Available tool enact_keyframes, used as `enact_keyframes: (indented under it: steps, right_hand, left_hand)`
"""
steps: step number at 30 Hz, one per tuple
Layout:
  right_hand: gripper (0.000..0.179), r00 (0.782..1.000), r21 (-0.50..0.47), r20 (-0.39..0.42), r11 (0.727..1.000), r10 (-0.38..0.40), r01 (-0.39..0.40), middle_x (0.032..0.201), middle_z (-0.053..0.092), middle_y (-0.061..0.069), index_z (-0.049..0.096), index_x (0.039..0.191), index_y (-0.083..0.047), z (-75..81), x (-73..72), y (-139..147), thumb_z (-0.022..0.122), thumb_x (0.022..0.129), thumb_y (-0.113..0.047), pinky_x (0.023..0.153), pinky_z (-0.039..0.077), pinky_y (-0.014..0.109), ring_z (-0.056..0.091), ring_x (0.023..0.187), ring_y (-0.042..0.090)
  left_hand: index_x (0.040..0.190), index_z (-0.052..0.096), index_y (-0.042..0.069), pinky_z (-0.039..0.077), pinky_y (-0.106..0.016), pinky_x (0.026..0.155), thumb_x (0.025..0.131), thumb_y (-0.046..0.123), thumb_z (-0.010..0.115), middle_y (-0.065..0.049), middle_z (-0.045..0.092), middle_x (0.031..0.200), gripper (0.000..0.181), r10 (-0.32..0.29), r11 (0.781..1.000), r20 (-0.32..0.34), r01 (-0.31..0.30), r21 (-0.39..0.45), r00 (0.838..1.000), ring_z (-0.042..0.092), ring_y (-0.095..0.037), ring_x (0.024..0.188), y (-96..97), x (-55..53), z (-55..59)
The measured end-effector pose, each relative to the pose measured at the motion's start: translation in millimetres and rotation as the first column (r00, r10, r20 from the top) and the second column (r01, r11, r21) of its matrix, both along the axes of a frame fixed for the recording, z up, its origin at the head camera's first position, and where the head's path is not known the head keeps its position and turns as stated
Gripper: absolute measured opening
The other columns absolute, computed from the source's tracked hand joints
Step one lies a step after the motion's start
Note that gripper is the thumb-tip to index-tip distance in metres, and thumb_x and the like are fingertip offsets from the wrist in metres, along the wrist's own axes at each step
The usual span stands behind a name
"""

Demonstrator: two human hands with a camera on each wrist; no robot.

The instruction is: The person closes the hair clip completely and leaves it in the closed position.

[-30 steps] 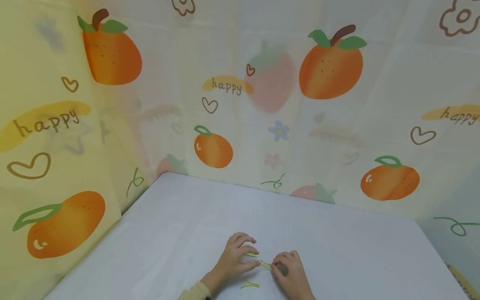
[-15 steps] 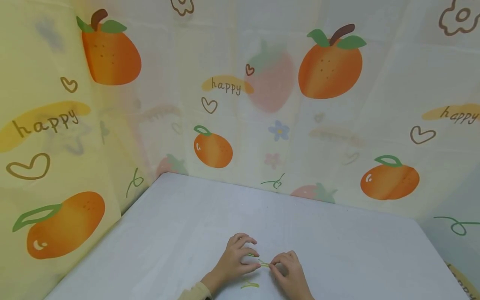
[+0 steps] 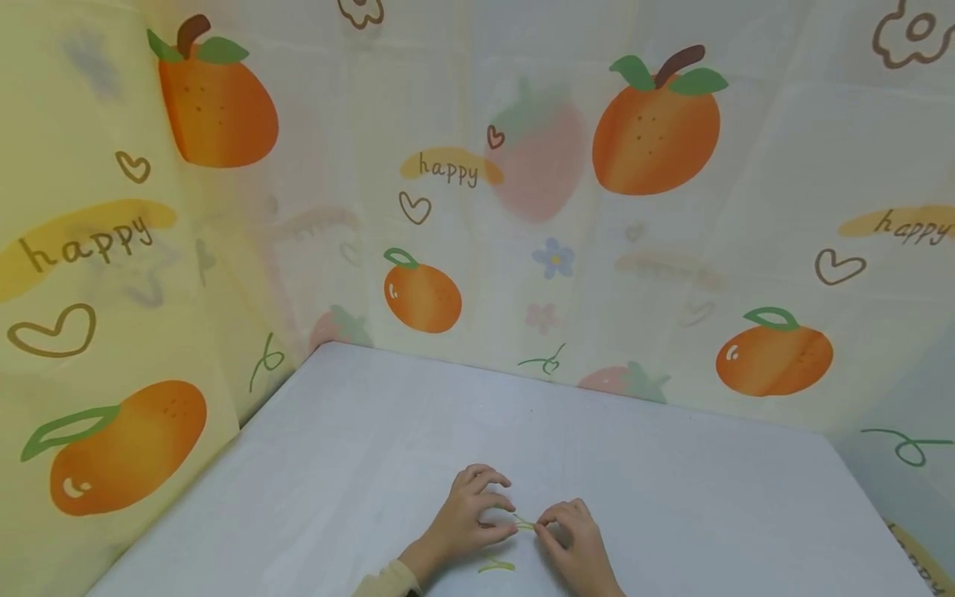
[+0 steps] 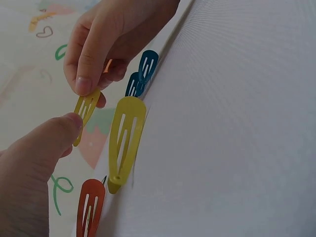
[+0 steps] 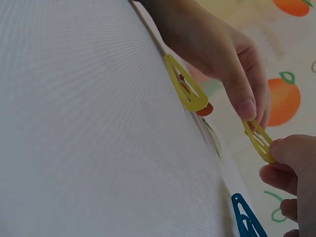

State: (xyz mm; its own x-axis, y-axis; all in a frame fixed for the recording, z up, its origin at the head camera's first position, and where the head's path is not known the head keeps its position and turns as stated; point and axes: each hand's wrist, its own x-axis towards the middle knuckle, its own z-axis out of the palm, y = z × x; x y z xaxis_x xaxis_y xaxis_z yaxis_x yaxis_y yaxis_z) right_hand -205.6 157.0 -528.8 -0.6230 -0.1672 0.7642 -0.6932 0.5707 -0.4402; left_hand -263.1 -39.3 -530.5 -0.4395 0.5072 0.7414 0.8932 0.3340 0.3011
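Between my two hands is a yellow snap hair clip (image 4: 86, 106), its end toward my left hand (image 3: 464, 516) held by that hand's thumb and fingers. My right hand (image 3: 576, 535) pinches the opposite end between thumb and fingertips. From the head view the clip looks like thin strips standing slightly apart. Another yellow hair clip (image 3: 497, 566) lies on the table, nearer the body than the held one. The wrist views also show a red-orange hair clip (image 4: 90, 205) and blue hair clips (image 4: 143, 71), which the hands hide in the head view.
The white table (image 3: 567, 448) spreads out in front of and beside the hands. A pale curtain (image 3: 336, 124) printed with oranges, strawberries and hearts hangs along its back and left edges.
My right fingertips have slid slightly left along the held hair clip, toward the left hand. A clip formerly showing behind the left fingers is hidden now. The left hand stays nearly still.
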Motion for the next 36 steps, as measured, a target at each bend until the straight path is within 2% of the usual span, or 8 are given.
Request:
enact_keyframes:
  steps: [3, 10, 20, 24, 28, 31, 34, 36]
  right_hand:
    - [0.011, 1.0, -0.01, -0.006, 1.0, 0.013, -0.013, 0.078, 0.056, -0.015, 0.06, 0.076, -0.015, -1.2, -0.5, 0.3, 0.071, 0.075, -0.011, 0.059, 0.037, 0.02, 0.042, 0.068, 0.007]
    - [0.023, 0.999, -0.011, -0.032, 1.0, 0.016, -0.017, 0.076, 0.057, -0.012, 0.059, 0.077, -0.015, -1.3, -1.4, -0.6, 0.073, 0.067, -0.001, 0.058, 0.037, 0.019, 0.043, 0.066, 0.01]
    - [0.009, 0.999, -0.017, -0.049, 1.0, 0.023, -0.024, 0.076, 0.057, -0.011, 0.059, 0.077, -0.014, 0.1, -1.9, -0.3, 0.068, 0.079, -0.015, 0.059, 0.034, 0.017, 0.043, 0.066, 0.01]
    - [0.013, 0.998, -0.018, -0.049, 0.999, 0.026, -0.027, 0.076, 0.056, -0.012, 0.059, 0.076, -0.014, 0.4, -1.6, -0.5, 0.062, 0.084, -0.023, 0.059, 0.034, 0.016, 0.043, 0.066, 0.01]
    - [0.008, 0.998, -0.02, -0.042, 0.999, 0.035, -0.036, 0.076, 0.057, -0.011, 0.059, 0.077, -0.015, 0.9, -0.8, -0.9, 0.067, 0.08, -0.014, 0.059, 0.034, 0.016, 0.043, 0.066, 0.009]
    - [0.018, 0.999, -0.02, -0.036, 0.999, 0.035, -0.036, 0.076, 0.057, -0.01, 0.059, 0.078, -0.015, 1.1, -0.6, -1.4, 0.071, 0.071, -0.003, 0.059, 0.035, 0.017, 0.043, 0.067, 0.009]
    - [0.024, 0.999, -0.017, -0.029, 0.999, 0.033, -0.033, 0.077, 0.058, -0.01, 0.059, 0.078, -0.015, 0.9, -0.6, -1.6, 0.072, 0.066, 0.002, 0.059, 0.037, 0.018, 0.043, 0.067, 0.009]
    - [0.022, 0.999, -0.017, -0.025, 0.999, 0.035, -0.035, 0.076, 0.058, -0.01, 0.06, 0.078, -0.014, 0.4, -0.6, -1.6, 0.072, 0.068, 0.0, 0.058, 0.037, 0.019, 0.043, 0.067, 0.009]
  left_hand:
    - [0.077, 0.067, 0.018, 0.033, -0.041, 0.084, 0.072, 0.033, 0.073, -0.002, 0.058, 0.101, 0.016, 0.003, 1.0, -0.023, -0.003, -0.006, 1.0, 0.043, -0.018, 0.103, -0.2, -0.8, -0.7]
    - [0.076, 0.068, 0.018, 0.034, -0.041, 0.084, 0.072, 0.028, 0.073, -0.001, 0.058, 0.099, 0.012, 0.004, 1.0, -0.037, -0.004, 0.002, 0.999, 0.044, -0.017, 0.102, -0.6, -1.5, -0.5]
    - [0.08, 0.067, 0.019, 0.034, -0.04, 0.084, 0.073, 0.03, 0.072, -0.001, 0.057, 0.101, 0.014, -0.011, 1.0, -0.037, 0.01, -0.019, 0.999, 0.043, -0.017, 0.102, -1.4, -1.7, -0.4]
    - [0.079, 0.067, 0.019, 0.034, -0.04, 0.084, 0.073, 0.03, 0.071, -0.001, 0.057, 0.1, 0.013, -0.016, 1.0, -0.04, 0.015, -0.022, 0.999, 0.043, -0.018, 0.102, -1.6, -0.9, 0.0]
    - [0.081, 0.068, 0.018, 0.034, -0.04, 0.084, 0.074, 0.03, 0.071, -0.001, 0.058, 0.1, 0.014, -0.012, 1.0, -0.043, 0.011, -0.021, 0.999, 0.044, -0.017, 0.101, -1.5, -1.4, -1.0]
    - [0.081, 0.068, 0.018, 0.034, -0.041, 0.084, 0.075, 0.03, 0.07, -0.001, 0.058, 0.1, 0.013, -0.012, 1.0, -0.039, 0.011, -0.022, 0.999, 0.044, -0.017, 0.101, -1.4, -1.8, -1.6]
    - [0.08, 0.068, 0.019, 0.033, -0.042, 0.085, 0.074, 0.028, 0.07, -0.001, 0.058, 0.1, 0.011, -0.013, 1.0, -0.012, 0.013, -0.027, 1.0, 0.043, -0.017, 0.102, -1.4, -1.3, -1.7]
    - [0.079, 0.067, 0.018, 0.033, -0.042, 0.085, 0.074, 0.026, 0.071, -0.001, 0.058, 0.099, 0.011, -0.015, 0.999, 0.016, 0.016, -0.029, 1.0, 0.043, -0.017, 0.102, -1.5, -0.4, -1.3]
